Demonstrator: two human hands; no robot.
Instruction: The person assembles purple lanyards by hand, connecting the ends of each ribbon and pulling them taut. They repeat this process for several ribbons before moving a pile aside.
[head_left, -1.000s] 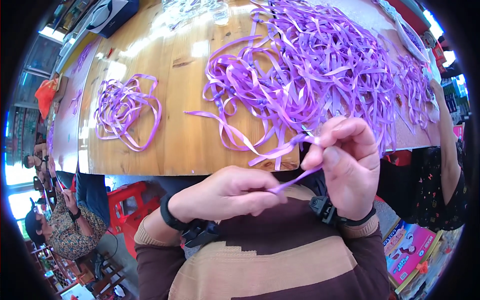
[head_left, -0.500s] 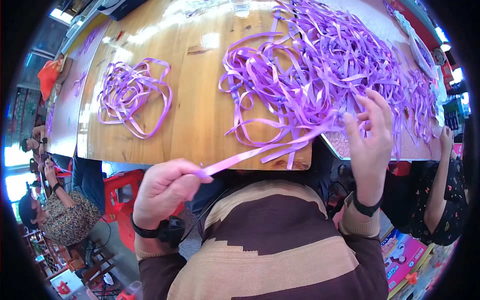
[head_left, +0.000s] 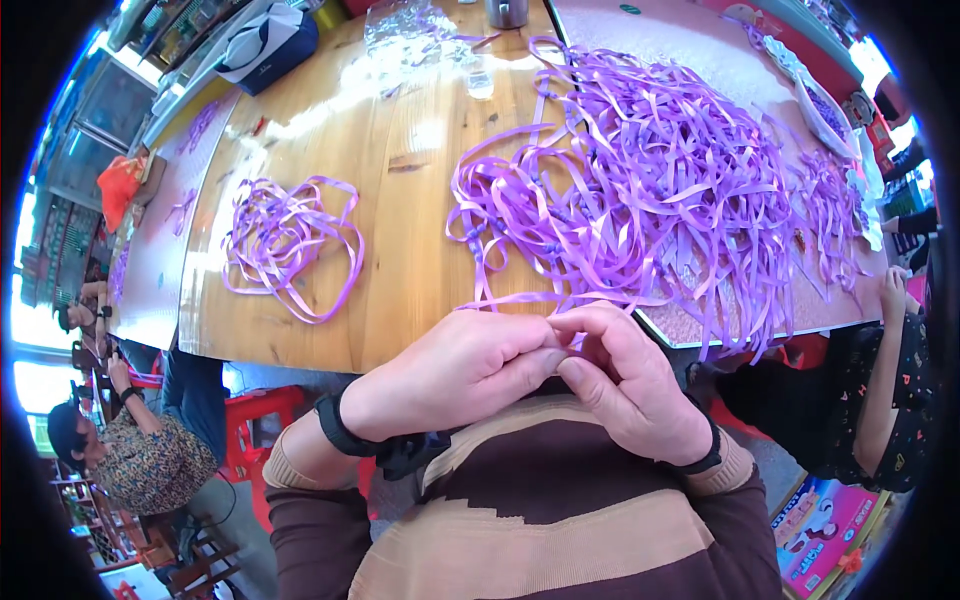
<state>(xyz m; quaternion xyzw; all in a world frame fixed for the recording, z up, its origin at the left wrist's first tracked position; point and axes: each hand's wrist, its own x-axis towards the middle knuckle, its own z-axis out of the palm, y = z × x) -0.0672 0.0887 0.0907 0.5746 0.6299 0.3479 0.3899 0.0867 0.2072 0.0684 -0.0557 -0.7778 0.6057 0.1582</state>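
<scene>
fingers (head_left: pixel 540 362) of both hands pinch one purple ribbon (head_left: pixel 500 298) near two ribbon piles (head_left: pixel 650 180).

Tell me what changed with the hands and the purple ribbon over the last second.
Half a second ago the hands were apart, a ribbon strand stretched between them. Now the left hand and right hand have come together at the table edge, fingertips touching; whatever strand they pinch is hidden between them. The big ribbon pile, the small ribbon bundle and the wooden table look unchanged.

Brown-tan striped sleeves, seemingly black wristbands (head_left: pixel 340 432)
</scene>
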